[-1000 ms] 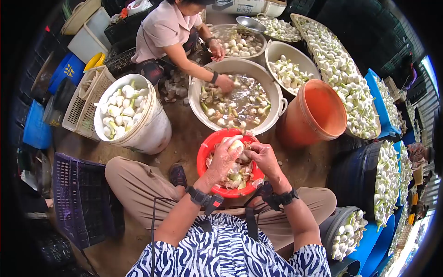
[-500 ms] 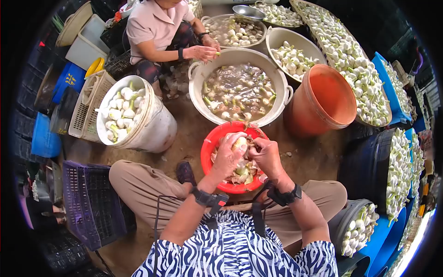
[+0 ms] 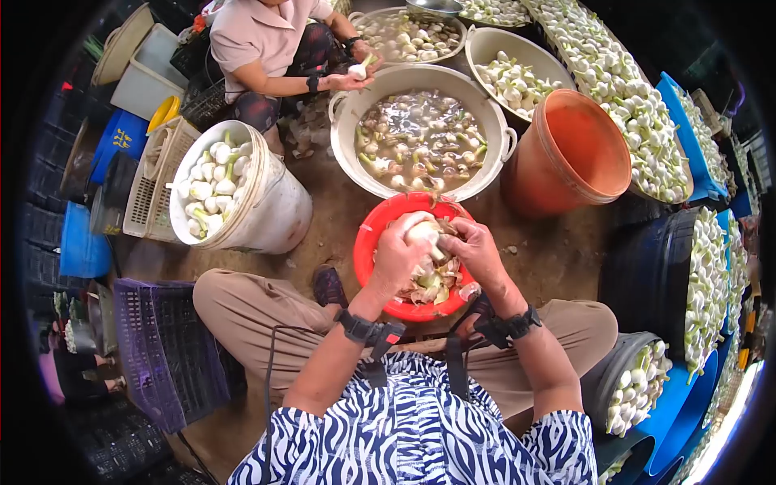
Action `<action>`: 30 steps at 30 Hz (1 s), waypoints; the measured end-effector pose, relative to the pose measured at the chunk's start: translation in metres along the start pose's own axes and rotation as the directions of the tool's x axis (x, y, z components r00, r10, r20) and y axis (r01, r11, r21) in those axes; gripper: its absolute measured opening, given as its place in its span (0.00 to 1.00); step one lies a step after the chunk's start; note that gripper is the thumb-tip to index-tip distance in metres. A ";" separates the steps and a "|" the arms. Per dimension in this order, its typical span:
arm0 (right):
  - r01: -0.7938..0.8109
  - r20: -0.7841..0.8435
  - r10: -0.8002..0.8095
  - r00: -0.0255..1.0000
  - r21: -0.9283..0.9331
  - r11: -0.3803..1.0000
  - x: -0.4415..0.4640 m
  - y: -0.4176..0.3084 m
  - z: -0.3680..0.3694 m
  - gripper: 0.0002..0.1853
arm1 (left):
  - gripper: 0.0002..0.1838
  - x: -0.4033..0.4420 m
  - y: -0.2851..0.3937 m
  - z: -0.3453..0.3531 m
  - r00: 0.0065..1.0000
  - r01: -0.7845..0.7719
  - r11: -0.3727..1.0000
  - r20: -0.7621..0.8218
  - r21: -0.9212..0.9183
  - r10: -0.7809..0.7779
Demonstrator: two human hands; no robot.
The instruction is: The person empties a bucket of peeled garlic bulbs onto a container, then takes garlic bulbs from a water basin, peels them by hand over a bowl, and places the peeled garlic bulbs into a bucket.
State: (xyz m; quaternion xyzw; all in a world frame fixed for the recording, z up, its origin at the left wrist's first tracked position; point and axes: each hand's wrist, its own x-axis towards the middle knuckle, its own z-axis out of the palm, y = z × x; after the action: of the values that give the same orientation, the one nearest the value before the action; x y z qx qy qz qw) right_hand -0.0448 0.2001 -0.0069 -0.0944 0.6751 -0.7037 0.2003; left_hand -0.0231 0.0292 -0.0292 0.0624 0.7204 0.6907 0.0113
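Observation:
A pale garlic bulb (image 3: 422, 234) with a short stem is held over a red basin (image 3: 365, 242). My left hand (image 3: 396, 257) is closed around the bulb from the left. From the right, my right hand (image 3: 478, 252) pinches at the bulb beside its stem, thumb and fingers together. Below both hands, loose garlic skins and trimmings (image 3: 436, 289) lie in the basin. Part of the bulb is hidden by my fingers.
Beyond the basin stands a large tub (image 3: 343, 145) of murky water and garlic. A white bucket (image 3: 279, 210) of bulbs is at left, an orange bucket (image 3: 533, 174) at right. A co-worker (image 3: 263, 48) sits opposite, holding a garlic bulb (image 3: 358, 71). Purple crates (image 3: 166, 347) stand by my left knee.
The bulb has turned in my hands, and its stem now shows pointing down. My right fingers have shifted around it. The co-worker's hands have opened, showing a white bulb.

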 end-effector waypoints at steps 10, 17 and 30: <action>0.366 -0.175 -0.444 0.879 -0.351 0.862 -0.003 0.004 0.006 0.05 | 0.22 0.007 0.023 -0.007 0.897 0.420 0.890 0.232 -0.175 -0.377; 0.095 -0.277 -0.265 0.923 -0.505 0.858 0.007 0.017 -0.007 0.07 | 0.23 0.000 0.007 -0.016 0.963 0.232 0.617 0.085 -0.752 -0.257; 0.027 -0.151 -0.034 0.988 -0.051 0.998 -0.003 0.008 0.011 0.07 | 0.31 -0.015 0.002 -0.012 0.980 0.196 0.651 0.117 -0.733 -0.163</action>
State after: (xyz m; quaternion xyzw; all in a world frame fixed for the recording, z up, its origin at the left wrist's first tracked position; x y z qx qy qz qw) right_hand -0.0362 0.1910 -0.0135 -0.0558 0.7039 -0.6950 0.1352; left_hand -0.0096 0.0162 -0.0274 -0.0048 0.3801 0.9173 0.1186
